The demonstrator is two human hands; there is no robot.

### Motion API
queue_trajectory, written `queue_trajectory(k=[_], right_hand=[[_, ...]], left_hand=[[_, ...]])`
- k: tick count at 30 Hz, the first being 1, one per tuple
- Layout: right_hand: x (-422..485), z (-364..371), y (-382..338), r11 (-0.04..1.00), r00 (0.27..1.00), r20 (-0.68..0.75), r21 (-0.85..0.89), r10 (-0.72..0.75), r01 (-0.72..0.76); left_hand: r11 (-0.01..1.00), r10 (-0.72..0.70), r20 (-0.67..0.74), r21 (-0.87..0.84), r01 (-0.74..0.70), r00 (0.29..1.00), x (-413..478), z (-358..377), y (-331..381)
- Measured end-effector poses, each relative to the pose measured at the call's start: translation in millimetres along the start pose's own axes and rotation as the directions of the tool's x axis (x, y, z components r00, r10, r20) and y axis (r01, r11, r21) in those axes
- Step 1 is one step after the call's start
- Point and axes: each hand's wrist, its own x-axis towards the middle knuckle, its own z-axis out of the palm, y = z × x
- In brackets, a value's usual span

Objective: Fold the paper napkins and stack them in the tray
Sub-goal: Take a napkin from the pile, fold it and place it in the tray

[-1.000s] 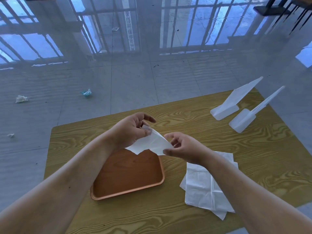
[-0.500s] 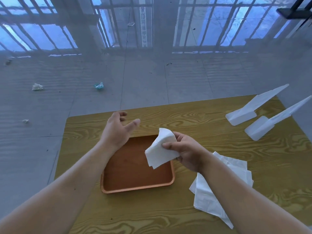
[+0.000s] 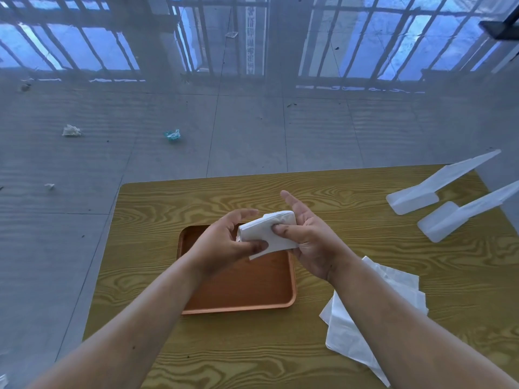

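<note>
Nearest, a loose pile of unfolded napkins [image 3: 365, 327] lay on the wooden table [image 3: 393, 262], just right of the brown tray [image 3: 252, 290]. Above the tray's far half, both hands held a folded napkin [image 3: 266, 230]: the left hand [image 3: 224, 242] pinched its lower edge under the thumb, while the right hand [image 3: 306, 237] pressed it with the thumb, fingers apparently straight behind it. Farther right sat two white plastic pieces [image 3: 438, 183]. Beyond, crumpled scraps [image 3: 172, 134] littered the floor.
</note>
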Motion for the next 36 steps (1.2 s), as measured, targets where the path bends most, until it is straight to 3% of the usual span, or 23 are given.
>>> queue_trajectory(k=[6, 9, 12, 14, 17, 20, 26, 29, 33, 36], right_hand=[[2, 1, -9, 0.916, 0.988, -0.128, -0.399, -0.084, 0.026], [2, -5, -14, 0.878, 0.980, -0.184, -0.478, -0.081, -0.017], [3, -6, -11, 0.898, 0.990, -0.119, -0.423, 0.080, -0.123], [4, -5, -6, 0.948, 0.985, -0.082, -0.273, 0.149, -0.166], [4, 2, 1, 0.986, 0.987, -0.085, -0.082, 0.137, -0.144], [4, 9, 8, 0.994, 0.986, -0.129, 0.020, 0.106, -0.104], [4, 11, 18, 0.975, 0.973, -0.100, -0.058, 0.210, -0.216], [7, 7, 23, 0.981, 0.981, -0.065, -0.043, 0.184, -0.187], [10, 3, 30, 0.984, 0.984, 0.015, -0.028, 0.177, -0.176], [17, 3, 44, 0.966, 0.983, -0.091, -0.189, 0.160, -0.175]], left_hand=[[0.986, -0.001, -0.050, -0.168, -0.007, 0.999, 4, -2, 12], [0.946, -0.029, 0.003, -0.322, 0.028, 1.000, 6, -7, 12], [0.902, -0.067, 0.065, -0.423, 0.088, 0.996, 7, -8, 11], [0.855, -0.110, 0.052, -0.504, 0.121, 0.993, 8, -8, 9], [0.799, -0.176, 0.012, -0.582, 0.150, 0.984, 7, -8, 3], [0.835, -0.214, 0.076, -0.504, 0.223, 0.974, 4, -5, -7], [0.818, -0.262, 0.025, -0.525, 0.235, 0.965, 2, -7, -15], [0.815, -0.272, 0.011, -0.530, 0.236, 0.962, -1, -10, -17], [0.788, -0.254, 0.115, -0.551, 0.275, 0.960, -6, -18, -27], [0.814, -0.297, 0.075, -0.501, 0.294, 0.952, -7, -15, -41]])
